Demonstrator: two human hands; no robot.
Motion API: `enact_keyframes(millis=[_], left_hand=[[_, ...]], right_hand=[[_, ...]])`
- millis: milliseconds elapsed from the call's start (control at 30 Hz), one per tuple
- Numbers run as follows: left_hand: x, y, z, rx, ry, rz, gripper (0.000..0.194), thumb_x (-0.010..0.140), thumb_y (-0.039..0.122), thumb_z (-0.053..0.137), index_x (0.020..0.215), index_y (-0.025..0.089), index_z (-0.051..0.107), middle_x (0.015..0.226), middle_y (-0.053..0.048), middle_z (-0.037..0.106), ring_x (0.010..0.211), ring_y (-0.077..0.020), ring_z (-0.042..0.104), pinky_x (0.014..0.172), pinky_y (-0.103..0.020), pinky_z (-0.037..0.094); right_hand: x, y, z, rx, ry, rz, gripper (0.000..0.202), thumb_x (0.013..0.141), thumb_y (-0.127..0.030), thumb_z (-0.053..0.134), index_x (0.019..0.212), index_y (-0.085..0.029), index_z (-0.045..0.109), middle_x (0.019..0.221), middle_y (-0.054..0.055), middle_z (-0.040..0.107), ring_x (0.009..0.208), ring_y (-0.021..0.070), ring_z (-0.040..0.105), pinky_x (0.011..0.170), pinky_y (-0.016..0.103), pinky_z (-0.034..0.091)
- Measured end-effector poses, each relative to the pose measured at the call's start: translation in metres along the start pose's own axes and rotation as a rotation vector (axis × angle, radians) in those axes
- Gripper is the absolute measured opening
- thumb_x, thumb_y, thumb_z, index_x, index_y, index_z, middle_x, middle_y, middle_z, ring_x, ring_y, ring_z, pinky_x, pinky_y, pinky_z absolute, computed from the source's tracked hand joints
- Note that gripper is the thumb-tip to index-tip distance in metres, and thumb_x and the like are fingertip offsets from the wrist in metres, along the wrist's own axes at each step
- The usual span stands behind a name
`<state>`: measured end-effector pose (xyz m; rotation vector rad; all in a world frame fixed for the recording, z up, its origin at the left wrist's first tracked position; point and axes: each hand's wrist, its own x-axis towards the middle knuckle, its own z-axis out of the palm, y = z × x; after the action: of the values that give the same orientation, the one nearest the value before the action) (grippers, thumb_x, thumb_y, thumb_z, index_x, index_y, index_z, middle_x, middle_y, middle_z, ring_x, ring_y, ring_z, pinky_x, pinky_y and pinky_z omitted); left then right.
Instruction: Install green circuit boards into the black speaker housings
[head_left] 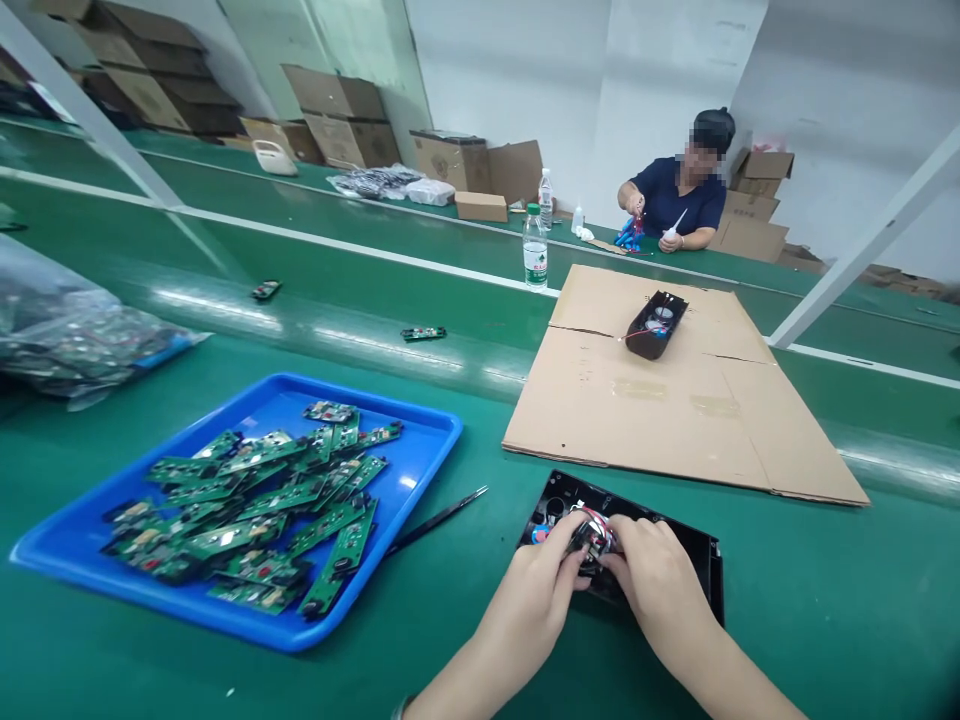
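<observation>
The green worktop (825, 620) runs wide across the view, and at about one o'clock from the hands a flattened sheet of cardboard (675, 400) carries one black shell (656, 325) with red wires showing inside, which looks like a unit already set aside. At about nine o'clock from the hands, the blue tray (420, 440) holds a heaped pile of green circuit boards (255, 510), so by the look of it most of the stock is not yet fitted. A thin black tool (439, 518) lies loose on the worktop just beside the tray's right edge. Near the six o'clock edge of the view sits the black housing (697, 555), open side up, and both hands meet over its left half. The left hand (536, 590) comes in from the lower middle, fingers curled, pinching a small wired part (596, 535) against the housing. The right hand (656, 580) reaches in from the lower right, fingers bent down and closed on the same part from the other side. The seating of that part seems underway rather than finished.
</observation>
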<state>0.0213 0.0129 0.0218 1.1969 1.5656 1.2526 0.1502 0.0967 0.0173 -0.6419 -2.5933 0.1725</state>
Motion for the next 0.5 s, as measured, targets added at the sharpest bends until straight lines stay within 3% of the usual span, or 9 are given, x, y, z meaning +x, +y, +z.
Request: enact_keyframes(millis=[67, 133, 267, 367, 500], left_hand=[[-0.0003, -0.0007, -0.0014, -0.051, -0.027, 0.007, 0.03, 0.086, 0.023, 0.034, 0.111, 0.017, 0.049, 0.083, -0.005, 0.062, 0.072, -0.0157, 0.067, 0.065, -0.023, 0.057], [-0.0006, -0.0019, -0.0016, -0.071, -0.03, 0.02, 0.028, 0.086, 0.022, 0.035, 0.109, 0.019, 0.05, 0.084, -0.004, 0.062, 0.07, -0.0145, 0.067, 0.064, -0.022, 0.058], [-0.0008, -0.0017, 0.001, -0.061, -0.005, 0.017, 0.026, 0.086, 0.021, 0.035, 0.107, 0.021, 0.052, 0.083, -0.001, 0.063, 0.057, -0.0108, 0.065, 0.055, -0.019, 0.057], [-0.001, 0.0001, 0.0027, -0.116, 0.011, 0.0, 0.025, 0.086, 0.023, 0.036, 0.103, 0.021, 0.053, 0.085, -0.002, 0.062, 0.064, -0.0123, 0.065, 0.057, -0.021, 0.058], [-0.004, -0.0009, -0.0016, -0.098, 0.107, -0.068, 0.026, 0.085, 0.028, 0.038, 0.106, 0.022, 0.051, 0.081, -0.002, 0.064, 0.069, -0.0151, 0.066, 0.062, -0.026, 0.059]], right_hand=[[0.0003, 0.0015, -0.0033, 0.07, -0.055, 0.027, 0.022, 0.093, -0.021, 0.031, 0.092, -0.015, 0.052, 0.069, 0.002, 0.055, 0.058, 0.0151, 0.046, 0.055, 0.027, 0.032], [0.0012, 0.0023, -0.006, 0.111, -0.084, 0.017, 0.024, 0.093, -0.023, 0.031, 0.087, -0.016, 0.053, 0.068, 0.002, 0.056, 0.059, 0.015, 0.047, 0.055, 0.027, 0.033], [0.0025, 0.002, -0.0063, 0.085, -0.042, -0.002, 0.027, 0.093, -0.024, 0.032, 0.08, -0.016, 0.054, 0.064, 0.002, 0.054, 0.058, 0.016, 0.044, 0.054, 0.029, 0.034], [0.0034, 0.0006, -0.0029, 0.051, -0.018, 0.017, 0.028, 0.092, -0.022, 0.032, 0.076, -0.016, 0.054, 0.065, 0.003, 0.053, 0.059, 0.0168, 0.045, 0.053, 0.03, 0.037], [0.0043, -0.0013, 0.0019, 0.062, -0.122, 0.097, 0.017, 0.086, -0.022, 0.047, 0.1, -0.017, 0.055, 0.096, 0.009, 0.056, 0.079, 0.0208, 0.053, 0.062, 0.033, 0.047]])
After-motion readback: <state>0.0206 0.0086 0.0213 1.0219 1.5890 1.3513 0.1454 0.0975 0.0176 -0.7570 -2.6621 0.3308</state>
